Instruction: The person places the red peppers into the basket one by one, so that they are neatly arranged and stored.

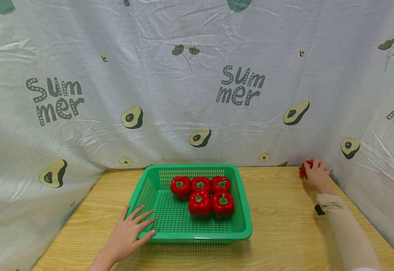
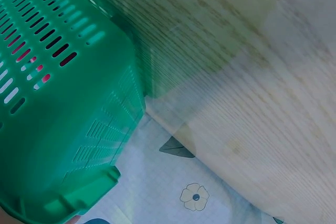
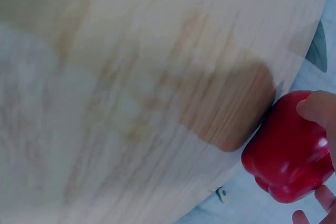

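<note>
Over the left front corner of a green basket [image 1: 197,236], my left hand [image 1: 125,231] lies with its fingers spread, touching the rim. In the left wrist view the basket's slotted wall [image 2: 68,93] fills the left side. Several red bell peppers [image 1: 200,205] sit upright inside, grouped toward the middle and right. Far off at the back right corner of the table, my right hand [image 1: 317,177] holds another red bell pepper [image 3: 289,145]. The right wrist view shows the thumb [image 3: 317,108] on its side and fingertips at its lower end; my hand hides part of the pepper.
The wooden table [image 1: 278,210] runs back to a white cloth [image 1: 170,94] printed with avocados and lettering. That cloth also hangs along the left and right sides, close to my right arm. Table surface lies between the basket and my right hand.
</note>
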`<state>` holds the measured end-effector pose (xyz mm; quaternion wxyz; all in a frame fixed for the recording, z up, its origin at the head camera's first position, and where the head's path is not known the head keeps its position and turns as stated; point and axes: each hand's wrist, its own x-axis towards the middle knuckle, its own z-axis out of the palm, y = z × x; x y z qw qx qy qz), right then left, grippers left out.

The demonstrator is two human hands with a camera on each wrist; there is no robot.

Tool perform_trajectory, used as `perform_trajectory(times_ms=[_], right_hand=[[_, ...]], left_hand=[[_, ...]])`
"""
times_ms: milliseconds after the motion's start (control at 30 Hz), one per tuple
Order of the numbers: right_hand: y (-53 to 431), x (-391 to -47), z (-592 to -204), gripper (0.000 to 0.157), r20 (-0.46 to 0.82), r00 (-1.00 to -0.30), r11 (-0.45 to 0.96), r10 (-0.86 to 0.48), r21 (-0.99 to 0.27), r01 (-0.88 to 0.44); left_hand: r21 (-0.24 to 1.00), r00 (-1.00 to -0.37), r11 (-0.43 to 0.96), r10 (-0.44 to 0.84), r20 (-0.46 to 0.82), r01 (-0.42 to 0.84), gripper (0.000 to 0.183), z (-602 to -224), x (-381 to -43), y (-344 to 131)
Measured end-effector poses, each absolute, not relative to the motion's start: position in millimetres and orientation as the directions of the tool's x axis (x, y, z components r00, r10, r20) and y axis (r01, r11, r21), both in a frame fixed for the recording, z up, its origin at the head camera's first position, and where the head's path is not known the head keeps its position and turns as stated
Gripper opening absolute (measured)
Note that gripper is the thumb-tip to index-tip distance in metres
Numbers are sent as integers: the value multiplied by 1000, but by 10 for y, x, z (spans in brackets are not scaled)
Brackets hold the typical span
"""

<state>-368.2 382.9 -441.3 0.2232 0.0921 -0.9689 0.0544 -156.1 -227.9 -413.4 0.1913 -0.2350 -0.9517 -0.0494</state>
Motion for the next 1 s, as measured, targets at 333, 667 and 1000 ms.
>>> perform_trajectory(times_ms=[333,667,1000], right_hand=[[3815,-3627,-4459,57,437,-891,990,-125,-11,-144],[3806,-3581,-4422,60,392,-914,988,-104,-63,-139],[3852,-3505,-4412,67,361,-925,982,-120,-92,-164]], left_hand=[[20,-821,885,423,383,465,33,-4161,-1552,-2294],[1,-813,884,431,391,468,34,-4133,-1563,-2298],[4,-809,881,433,396,474,34,-4139,-1570,-2284]])
